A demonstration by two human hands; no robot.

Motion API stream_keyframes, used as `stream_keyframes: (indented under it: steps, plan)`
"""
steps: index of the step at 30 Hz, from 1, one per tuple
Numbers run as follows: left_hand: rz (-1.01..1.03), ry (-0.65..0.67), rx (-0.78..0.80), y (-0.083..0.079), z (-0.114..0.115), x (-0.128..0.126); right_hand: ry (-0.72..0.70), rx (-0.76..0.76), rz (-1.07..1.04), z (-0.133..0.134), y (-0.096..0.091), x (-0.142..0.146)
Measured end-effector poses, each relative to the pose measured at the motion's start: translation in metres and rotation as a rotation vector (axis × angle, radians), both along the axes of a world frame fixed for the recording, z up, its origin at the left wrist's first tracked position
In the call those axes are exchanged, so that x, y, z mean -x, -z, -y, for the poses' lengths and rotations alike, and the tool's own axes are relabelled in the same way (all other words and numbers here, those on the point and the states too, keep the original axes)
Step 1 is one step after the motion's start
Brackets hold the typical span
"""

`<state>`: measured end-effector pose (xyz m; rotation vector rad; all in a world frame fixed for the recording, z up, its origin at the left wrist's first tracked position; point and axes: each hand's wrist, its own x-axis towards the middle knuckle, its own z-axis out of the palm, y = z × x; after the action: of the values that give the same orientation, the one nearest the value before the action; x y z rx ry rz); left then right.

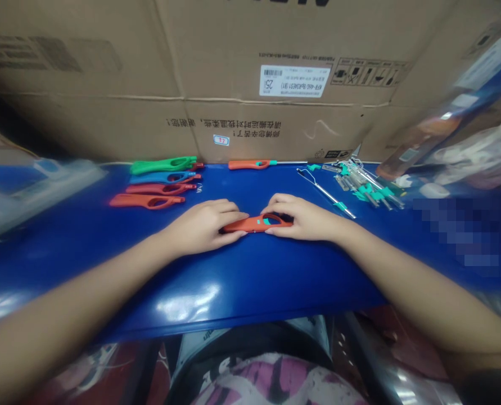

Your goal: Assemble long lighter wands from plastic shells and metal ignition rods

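Note:
An orange plastic lighter body [256,223] with a teal trigger lies flat on the blue table [250,281] in front of me. My left hand [203,225] is closed over its left end, fingers curled on top. My right hand [303,216] grips its right end, fingers wrapped round the handle loop. Both hands rest on the tabletop.
At the back left lie a green body [163,165], a blue one [161,178] and two orange ones [147,201]. Another orange lighter [250,164] lies at the back centre. Several metal tubes with teal parts [360,185] are heaped at the right. Cardboard boxes [233,79] wall the far side.

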<state>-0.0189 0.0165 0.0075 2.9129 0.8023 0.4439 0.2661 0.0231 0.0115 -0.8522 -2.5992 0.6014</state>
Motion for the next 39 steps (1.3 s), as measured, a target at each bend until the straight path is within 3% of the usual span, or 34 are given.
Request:
stream_keyframes:
  steps: [22, 32, 39]
  plan:
    - [-0.012, -0.023, 0.028, 0.000, 0.001, -0.001, 0.036, -0.046, 0.083, 0.002, 0.000, 0.000]
    - [-0.111, -0.032, -0.161, 0.002, 0.007, -0.006, 0.093, -0.126, 0.255, 0.011, -0.007, 0.008]
    - [-0.042, -0.020, -0.176, 0.005, 0.004, -0.004, 0.060, -0.177, 0.268, 0.009, -0.006, 0.005]
